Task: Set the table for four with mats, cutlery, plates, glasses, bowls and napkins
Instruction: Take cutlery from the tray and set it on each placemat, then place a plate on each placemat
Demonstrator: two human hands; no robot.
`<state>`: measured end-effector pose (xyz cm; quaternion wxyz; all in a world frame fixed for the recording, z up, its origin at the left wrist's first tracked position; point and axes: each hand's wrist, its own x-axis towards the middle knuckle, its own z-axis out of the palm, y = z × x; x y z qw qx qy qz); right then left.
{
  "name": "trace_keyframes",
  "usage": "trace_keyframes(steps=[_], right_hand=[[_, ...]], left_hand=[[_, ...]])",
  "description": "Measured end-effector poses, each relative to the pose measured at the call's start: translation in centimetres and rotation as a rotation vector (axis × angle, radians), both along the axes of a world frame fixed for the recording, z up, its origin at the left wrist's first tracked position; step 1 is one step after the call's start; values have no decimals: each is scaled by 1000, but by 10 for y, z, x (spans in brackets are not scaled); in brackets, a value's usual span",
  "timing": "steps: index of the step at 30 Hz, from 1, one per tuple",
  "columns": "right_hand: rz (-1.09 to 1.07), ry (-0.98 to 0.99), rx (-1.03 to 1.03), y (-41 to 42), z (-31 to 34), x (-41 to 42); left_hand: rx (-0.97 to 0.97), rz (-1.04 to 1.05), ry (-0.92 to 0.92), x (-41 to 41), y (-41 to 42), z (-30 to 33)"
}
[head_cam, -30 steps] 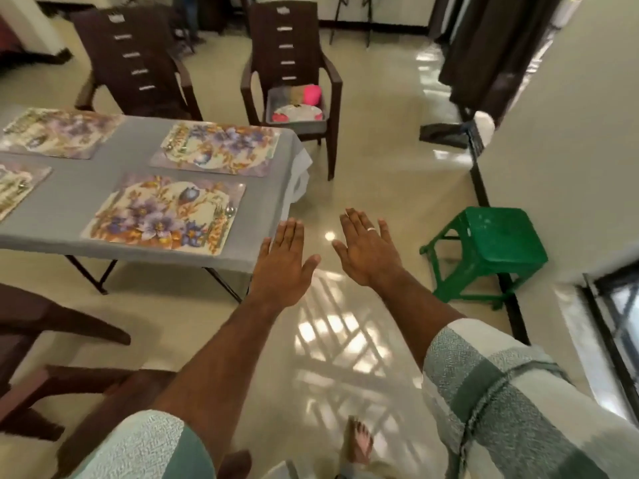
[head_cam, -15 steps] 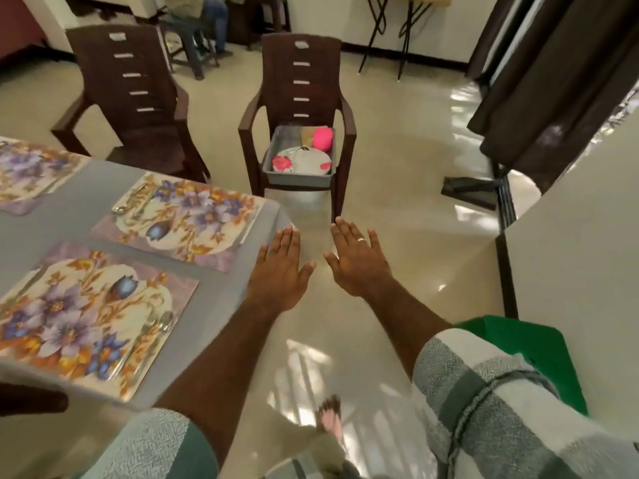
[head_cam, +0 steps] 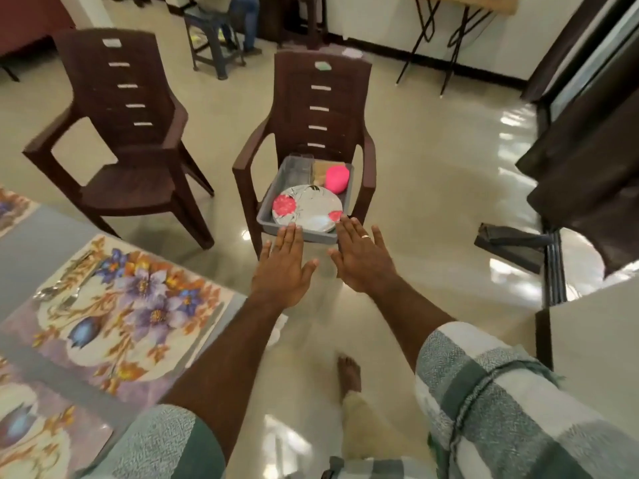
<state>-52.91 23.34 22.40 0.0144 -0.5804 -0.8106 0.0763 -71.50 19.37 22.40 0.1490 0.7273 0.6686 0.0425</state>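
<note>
On the chair ahead: your supplies sit in a grey tray [head_cam: 300, 234] on the seat of the brown plastic armchair [head_cam: 323, 108], and both your arms reach toward it.

Step in hand: fetching the next round of tableware — the floral mats [head_cam: 117, 316] are already on the grey table [head_cam: 38, 243], and the nearest one carries cutlery [head_cam: 64, 288] at its far left side, so plates look to be next.

Left hand: your left hand [head_cam: 281, 271] is flat, fingers straight and together, holding nothing; its fingertips show just short of the tray's near wall.

Right hand: your right hand [head_cam: 363, 261], with a ring on one finger, is likewise spread and empty, its fingertips over the tray's near right corner.

Tray contents: a stack of plates with red flowers [head_cam: 306, 209] at the front; behind it a pink bowl [head_cam: 336, 179] turned on its side, clear glasses [head_cam: 299, 169] at the back left, and something tan between them — possibly napkins, though you cannot tell from here.

Next move: you will probably want to step closer, then slide fingers under the plate rim from both sides; the stack fills the tray's width, so room for your fingers is tight.

Also about: a second brown chair [head_cam: 128, 133] stands empty beside the table.
</note>
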Motion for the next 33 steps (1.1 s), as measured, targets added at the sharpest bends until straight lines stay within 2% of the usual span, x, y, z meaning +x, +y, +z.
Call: trace_keyframes(steps=[7, 13, 27, 33], right_hand=[[124, -25, -88, 172, -10, -6], [208, -37, -148, 278, -37, -46], [97, -86, -292, 448, -128, -92], [142, -113, -323, 513, -159, -100]], left_hand=[[-55, 96, -5, 6, 142, -1], [-92, 149, -25, -20, 245, -25], [-262, 70, -48, -92, 437, -117], [-270, 99, -72, -97, 501, -149]])
